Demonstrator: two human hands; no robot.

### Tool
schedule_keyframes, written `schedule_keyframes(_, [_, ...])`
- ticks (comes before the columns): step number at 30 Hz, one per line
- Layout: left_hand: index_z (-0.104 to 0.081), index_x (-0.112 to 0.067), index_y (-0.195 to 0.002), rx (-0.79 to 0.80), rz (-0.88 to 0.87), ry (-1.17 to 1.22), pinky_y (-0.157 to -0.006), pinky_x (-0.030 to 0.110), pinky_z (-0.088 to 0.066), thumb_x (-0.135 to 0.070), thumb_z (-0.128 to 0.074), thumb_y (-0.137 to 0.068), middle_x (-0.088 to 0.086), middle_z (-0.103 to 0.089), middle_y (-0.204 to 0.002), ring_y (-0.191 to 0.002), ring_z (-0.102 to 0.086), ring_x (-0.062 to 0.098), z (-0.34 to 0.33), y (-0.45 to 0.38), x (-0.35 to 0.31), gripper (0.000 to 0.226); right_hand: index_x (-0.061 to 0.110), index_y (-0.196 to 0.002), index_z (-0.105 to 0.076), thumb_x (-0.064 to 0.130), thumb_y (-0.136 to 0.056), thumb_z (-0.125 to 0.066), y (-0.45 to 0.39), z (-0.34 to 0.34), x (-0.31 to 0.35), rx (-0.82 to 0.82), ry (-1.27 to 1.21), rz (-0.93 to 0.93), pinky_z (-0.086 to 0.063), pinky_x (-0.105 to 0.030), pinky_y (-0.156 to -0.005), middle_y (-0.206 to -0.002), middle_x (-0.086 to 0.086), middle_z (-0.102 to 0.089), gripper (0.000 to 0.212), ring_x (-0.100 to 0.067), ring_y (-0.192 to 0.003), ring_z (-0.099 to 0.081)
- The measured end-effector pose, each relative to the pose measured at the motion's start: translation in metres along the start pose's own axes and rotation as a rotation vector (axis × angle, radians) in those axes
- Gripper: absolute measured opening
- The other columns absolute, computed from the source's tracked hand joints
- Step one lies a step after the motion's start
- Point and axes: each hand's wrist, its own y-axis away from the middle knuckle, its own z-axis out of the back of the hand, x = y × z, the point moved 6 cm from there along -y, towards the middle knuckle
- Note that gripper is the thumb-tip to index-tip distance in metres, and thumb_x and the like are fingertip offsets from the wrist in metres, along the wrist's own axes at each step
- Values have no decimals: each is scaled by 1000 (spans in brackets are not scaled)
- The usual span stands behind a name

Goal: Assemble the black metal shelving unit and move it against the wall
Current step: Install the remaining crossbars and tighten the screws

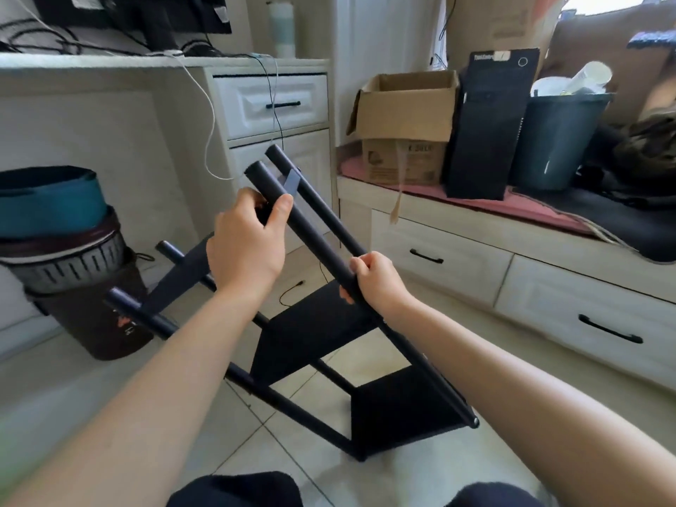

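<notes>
**Black metal shelving unit tilted on the floor, both hands on one post**

Dark-clothed knees (234,488) sit nearest, over pale floor tiles (109,389). The shelving unit (314,334) leans on its lower feet, posts slanting up and left. Right hand (378,281) is clenched round the upper post (314,232) at mid-length; left hand (247,243) grips the same post near its top end. Beyond: stacked bins (69,258) left, white desk (164,62) behind, cardboard box (406,118) on the window bench (457,228) right.

shelving unit (318,334): black | bin (556,140): dark teal | cardboard box (406,115): brown | drawer fronts (274,104): cream
</notes>
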Motion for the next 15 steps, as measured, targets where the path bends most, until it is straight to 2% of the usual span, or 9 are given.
schedule_keyframes(3, [-56, -29, -96, -28, 70, 105, -85, 38, -49, -54, -53, -98, -14, -62, -93, -98, -60, 20, 17, 1, 30, 24, 5, -90, -58, 19, -107, -38, -3, -21, 8, 27, 35, 31, -47, -14, -47, -65, -8, -68, 30, -5, -43, -59])
schedule_keyframes(6, [-57, -35, -87, -37, 134, 198, -70, 22, -42, -53, -61, -95, -16, -64, -88, -86, -60, 3, 36, 3, 62, 20, 3, -93, -59, 17, -106, -39, -4, -41, 15, 66, 65, 55, -48, -15, -46, -68, -11, -69, 28, -4, -42, -59])
schedule_keyframes(10, [-66, -30, -86, -26, 250, 276, -70, 24, -43, -56, -69, -87, -15, -69, -77, -81, -61, 2, 50, 11, 109, 26, 13, -95, -53, 22, -106, -41, -5, -62, 7, 101, 82, 44, -45, -15, -42, -78, -13, -70, 19, -1, -42, -59])
schedule_keyframes(13, [-71, -27, -83, 6, 353, 328, -70, 27, -45, -56, -75, -82, -21, -71, -74, -81, -64, 5, 45, 25, 141, 29, 10, -107, -52, 25, -106, -42, -8, -67, -8, 129, 188, 34, -49, -17, -47, -81, -12, -71, 18, -5, -50, -64])
schedule_keyframes(15, [-73, -24, -83, 38, 428, 365, -73, 29, -51, -52, -80, -78, -18, -74, -75, -84, -68, 9, 34, 39, 163, 29, 10, -108, -50, 25, -106, -42, -9, -67, -24, 161, 226, 27, -53, -19, -50, -80, -10, -70, 17, -7, -53, -66])
